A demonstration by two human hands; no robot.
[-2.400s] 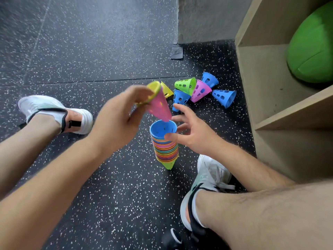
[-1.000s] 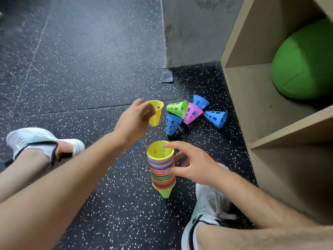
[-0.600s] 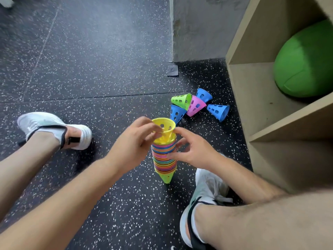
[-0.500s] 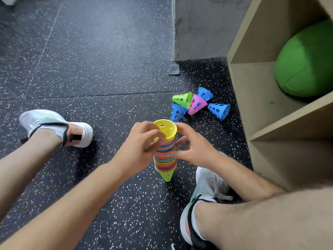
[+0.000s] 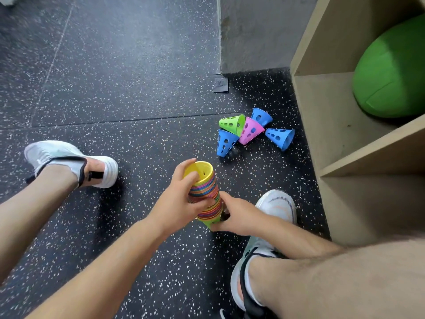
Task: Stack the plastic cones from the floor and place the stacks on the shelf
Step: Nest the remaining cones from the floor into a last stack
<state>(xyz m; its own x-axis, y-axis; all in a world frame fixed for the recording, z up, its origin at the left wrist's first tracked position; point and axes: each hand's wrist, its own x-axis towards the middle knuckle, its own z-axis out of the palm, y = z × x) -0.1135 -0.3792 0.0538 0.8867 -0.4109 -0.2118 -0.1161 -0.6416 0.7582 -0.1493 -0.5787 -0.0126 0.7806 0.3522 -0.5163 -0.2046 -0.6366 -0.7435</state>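
Note:
A tall multicoloured stack of cones [image 5: 205, 192] stands tip-down between my feet, with a yellow cone on top. My left hand [image 5: 179, 199] wraps around its upper part, thumb inside the yellow rim. My right hand [image 5: 232, 215] grips the stack's lower end near the green tip. Several loose cones lie on the floor further away: a green cone [image 5: 231, 123], a pink cone [image 5: 250, 131], and three blue ones, one at the left [image 5: 224, 142], one behind [image 5: 261, 116], one at the right [image 5: 279, 138].
A wooden shelf unit [image 5: 333, 125] stands at the right with a green ball [image 5: 391, 72] in one compartment. A grey wall corner [image 5: 253, 33] is behind. My left shoe [image 5: 69, 162] and right shoe [image 5: 276, 206] rest on the speckled black floor.
My left hand picked up a yellow cone and set it on top of the stack. Both hands then shifted their hold, the right one sliding down to the stack's lower end.

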